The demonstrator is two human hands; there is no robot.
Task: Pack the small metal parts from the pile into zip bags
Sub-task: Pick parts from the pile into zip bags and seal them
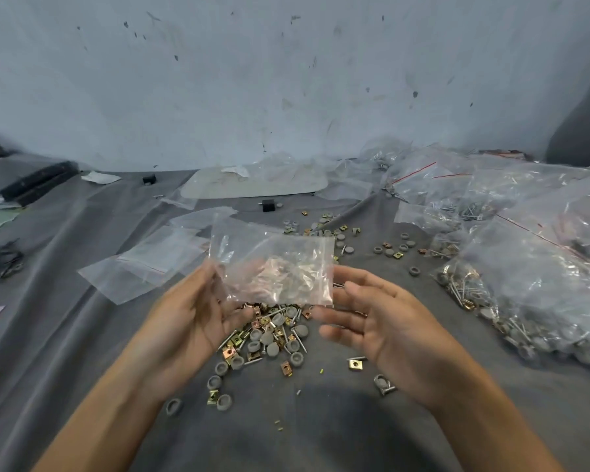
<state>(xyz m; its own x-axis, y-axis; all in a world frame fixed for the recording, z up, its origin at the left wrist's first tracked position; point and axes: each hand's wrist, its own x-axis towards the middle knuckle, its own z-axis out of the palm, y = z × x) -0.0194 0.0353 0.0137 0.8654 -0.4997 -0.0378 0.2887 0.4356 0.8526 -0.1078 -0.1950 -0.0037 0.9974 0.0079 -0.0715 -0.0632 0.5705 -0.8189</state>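
I hold a small clear zip bag [273, 265] above the grey cloth, between both hands. My left hand [195, 311] pinches its lower left edge. My right hand [382, 321] touches its lower right edge with the fingers spread and the palm up. Some small parts show blurred through the plastic. Under the bag lies the pile of metal parts [269, 335]: grey round caps, brass clips and nails, loose on the cloth.
Empty zip bags [150, 264] lie to the left. Filled bags of parts [525, 267] are heaped at the right. More loose caps and clips [338, 233] lie beyond. A pale flat tray [252, 185] sits by the wall, dark items [31, 182] at far left.
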